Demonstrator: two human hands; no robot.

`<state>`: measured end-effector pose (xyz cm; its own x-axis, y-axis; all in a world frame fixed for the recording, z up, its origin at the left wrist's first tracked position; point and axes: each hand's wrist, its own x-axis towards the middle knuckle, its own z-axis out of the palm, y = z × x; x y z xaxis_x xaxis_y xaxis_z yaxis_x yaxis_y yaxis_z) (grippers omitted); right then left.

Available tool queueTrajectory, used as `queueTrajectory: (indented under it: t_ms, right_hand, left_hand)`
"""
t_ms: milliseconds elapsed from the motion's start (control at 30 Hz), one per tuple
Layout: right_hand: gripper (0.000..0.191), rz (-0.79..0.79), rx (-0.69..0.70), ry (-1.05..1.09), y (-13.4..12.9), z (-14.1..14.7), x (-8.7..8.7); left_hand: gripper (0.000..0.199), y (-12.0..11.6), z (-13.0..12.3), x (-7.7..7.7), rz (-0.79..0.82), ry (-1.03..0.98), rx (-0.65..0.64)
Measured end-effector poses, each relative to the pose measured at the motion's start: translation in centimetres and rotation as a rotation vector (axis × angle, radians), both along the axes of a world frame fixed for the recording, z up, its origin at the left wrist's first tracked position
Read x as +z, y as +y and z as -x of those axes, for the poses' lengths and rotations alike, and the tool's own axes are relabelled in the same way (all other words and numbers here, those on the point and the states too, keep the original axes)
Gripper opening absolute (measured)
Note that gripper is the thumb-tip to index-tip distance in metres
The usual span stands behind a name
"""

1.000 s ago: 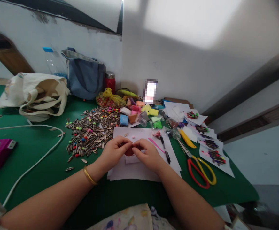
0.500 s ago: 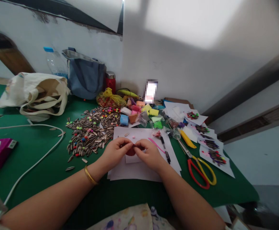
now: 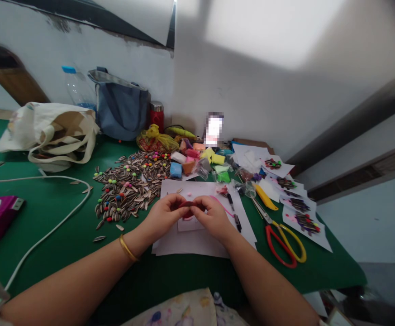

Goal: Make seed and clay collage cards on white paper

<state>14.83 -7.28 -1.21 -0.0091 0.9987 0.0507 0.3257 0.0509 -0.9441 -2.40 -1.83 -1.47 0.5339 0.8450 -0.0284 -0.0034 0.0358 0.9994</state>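
My left hand (image 3: 166, 215) and my right hand (image 3: 215, 218) meet over a stack of white paper (image 3: 197, 244), thumbs and fingers pinching a small dark red piece (image 3: 187, 205) that looks like soft clay. The fingers partly cover it, so its full shape is hidden. Under the hands lies a smaller white sheet (image 3: 187, 226) with a bit of pink on it. A pink strip (image 3: 223, 206) and a black pen (image 3: 234, 213) rest on the paper beside my right hand. Left of the paper spreads a heap of striped sunflower seeds (image 3: 129, 181) mixed with coloured bits.
Colourful clay packets (image 3: 188, 167) sit behind the paper. To the right are a yellow utility knife (image 3: 265, 197), scissors (image 3: 282, 240) and seed-covered paper cards (image 3: 306, 222). A white cable (image 3: 58, 226), cream bag (image 3: 61, 131), blue bag (image 3: 122, 108) and purple packet (image 3: 0, 217) occupy the left.
The fingers have shifted slightly on the dark red piece, and its upper edge now shows between the thumbs and fingers. Both arms stay nearly in place.
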Motion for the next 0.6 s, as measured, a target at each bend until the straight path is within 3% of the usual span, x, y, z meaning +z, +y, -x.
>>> queueTrajectory:
  t_ms: [200,367,600]
  right_hand:
    - [0.013,-0.033,-0.023,-0.079,-0.01,0.23,-0.05]
    - [0.006,-0.025,-0.022,-0.067,0.11,0.16,0.09]
    - [0.01,-0.019,0.01,0.037,0.25,-0.08,0.32]
  left_hand:
    - [0.027,0.12,-0.06,-0.16,-0.026,0.02,0.041]
    - [0.024,0.35,0.12,-0.65,-0.156,0.181,0.007]
    - [0.028,0.06,0.07,0.2,-0.158,0.189,0.009]
